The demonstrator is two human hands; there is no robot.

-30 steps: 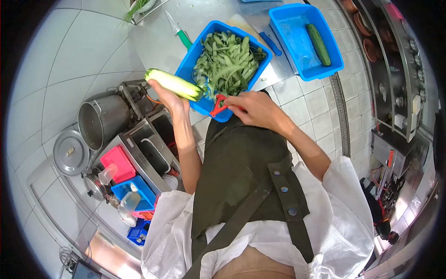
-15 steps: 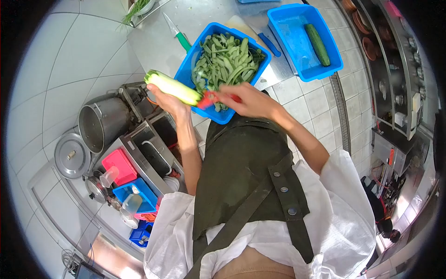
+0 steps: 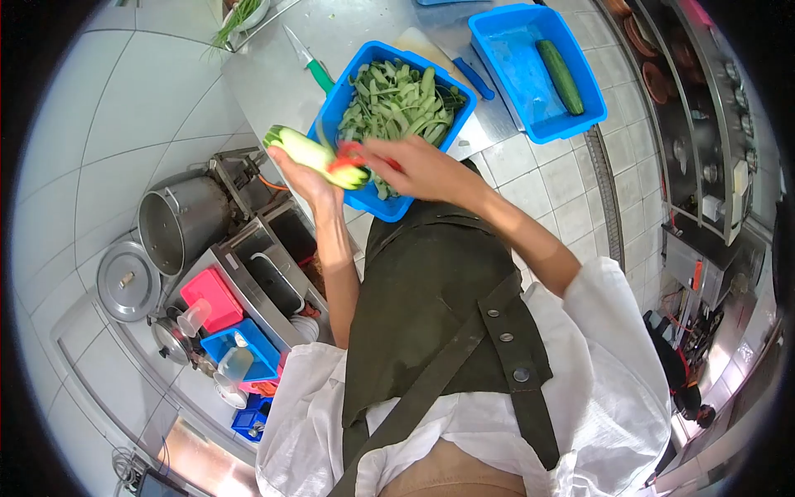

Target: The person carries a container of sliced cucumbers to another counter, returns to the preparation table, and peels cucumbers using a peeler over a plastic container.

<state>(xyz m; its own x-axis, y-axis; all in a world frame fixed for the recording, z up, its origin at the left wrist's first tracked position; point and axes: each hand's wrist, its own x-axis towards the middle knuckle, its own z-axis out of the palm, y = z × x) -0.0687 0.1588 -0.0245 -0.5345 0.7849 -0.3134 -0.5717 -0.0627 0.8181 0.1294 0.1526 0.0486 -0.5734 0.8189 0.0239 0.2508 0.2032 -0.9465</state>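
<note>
My left hand (image 3: 308,180) is closed around a mostly peeled zucchini (image 3: 298,149), pale with green at both ends. In my right hand (image 3: 418,168) is a red peeler (image 3: 349,156), blurred, its head over the lower part of the zucchini. Beneath and beyond both hands stands a blue bin (image 3: 338,93) heaped with green peels (image 3: 393,103). An unpeeled zucchini (image 3: 561,76) lies in a second blue bin (image 3: 530,124) at the upper right.
On the metal table (image 3: 265,66) lie a green-handled knife (image 3: 317,73) and a blue-handled knife (image 3: 474,79). A bowl of green stalks (image 3: 242,18) is at the top left. A large pot (image 3: 174,219) and a sink (image 3: 277,282) are at the left.
My right hand has moved left and up with the peeler, from beside the zucchini's lower end onto its side. My left hand still holds the zucchini, and the view has shifted slightly.
</note>
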